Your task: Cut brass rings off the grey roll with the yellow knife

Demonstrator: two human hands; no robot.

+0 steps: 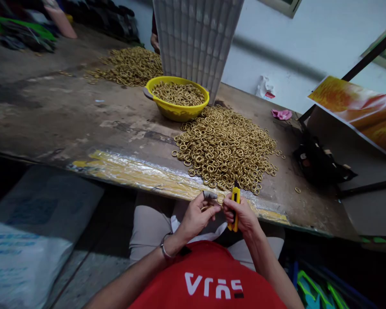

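Note:
My right hand (245, 216) is wrapped round a yellow box cutter (234, 214), its dark tip pointing up and away from me. My left hand (193, 218) is closed, thumb and fingers pinching at brass-coloured metal rings; a grey covering wraps one finger. One ring (221, 199) shows between the two hands, close to the fingertips of both. Which hand bears its weight I cannot tell. Just beyond my hands, a big pile of loose rings (227, 148) spreads over the wooden table (67, 111).
A yellow basin (180, 112) full of rings stands behind the pile, before a tall grey ribbed panel (196, 40). Another ring heap (131, 66) lies farther left, near another person's hand (155, 43). On the right are a pink cloth (281, 114) and a black bag (321, 165).

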